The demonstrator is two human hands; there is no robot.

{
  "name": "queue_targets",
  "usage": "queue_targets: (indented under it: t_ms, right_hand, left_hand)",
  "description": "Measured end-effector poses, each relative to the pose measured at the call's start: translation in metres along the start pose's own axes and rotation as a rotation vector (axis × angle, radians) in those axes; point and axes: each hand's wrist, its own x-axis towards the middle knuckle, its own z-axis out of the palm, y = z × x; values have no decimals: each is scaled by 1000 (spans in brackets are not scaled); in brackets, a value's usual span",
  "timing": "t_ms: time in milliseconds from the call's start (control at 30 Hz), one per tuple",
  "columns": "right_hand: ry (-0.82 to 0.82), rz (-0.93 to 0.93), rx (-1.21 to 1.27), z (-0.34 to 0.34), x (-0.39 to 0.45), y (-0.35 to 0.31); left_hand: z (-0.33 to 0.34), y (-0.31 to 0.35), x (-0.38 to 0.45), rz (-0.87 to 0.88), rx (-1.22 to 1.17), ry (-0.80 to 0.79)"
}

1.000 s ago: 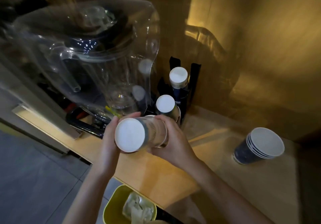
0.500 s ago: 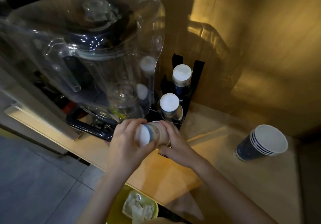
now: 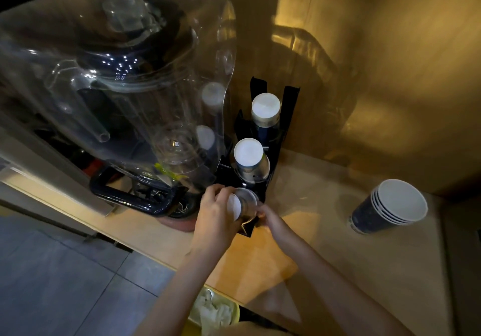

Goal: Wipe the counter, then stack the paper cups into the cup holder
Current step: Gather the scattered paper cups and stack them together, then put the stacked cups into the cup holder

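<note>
Left hand (image 3: pixel 216 214) curls tight around the upturned cup stack (image 3: pixel 240 204) at the black cup holder (image 3: pixel 290 106), right hand (image 3: pixel 270 219) seemingly pinching its lower rim.

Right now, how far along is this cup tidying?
Partly done. Two stacks of upside-down cups already stand in the black cup holder. In hand: the left hand and right hand are lowering a third stack into the holder's front slot. Left: the navy paper cups lying tipped on the counter. Wiping can't be judged.
</note>
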Motion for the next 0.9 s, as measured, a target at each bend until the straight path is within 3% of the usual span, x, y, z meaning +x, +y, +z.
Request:
queue_targets:
  t_ms: [167, 333, 600, 700, 800, 900]
  right_hand:
    - [-4, -75, 33, -2, -8, -1]
    - [57, -106, 0, -5, -10, 5]
    - [13, -108, -86, -6, -17, 0]
    - [26, -210, -453, -18, -33, -4]
    - [178, -432, -1223, -38, -49, -11]
    - [237, -529, -1421, -63, -64, -16]
  left_hand:
    - [4, 2, 8, -15, 44, -44]
    - [9, 5, 16, 138, 29, -131]
    - [10, 14, 21, 59, 68, -141]
    - [8, 16, 20, 37, 107, -169]
    - [2, 24, 17, 9, 133, -122]
    - [-2, 43, 10, 103, 140, 89]
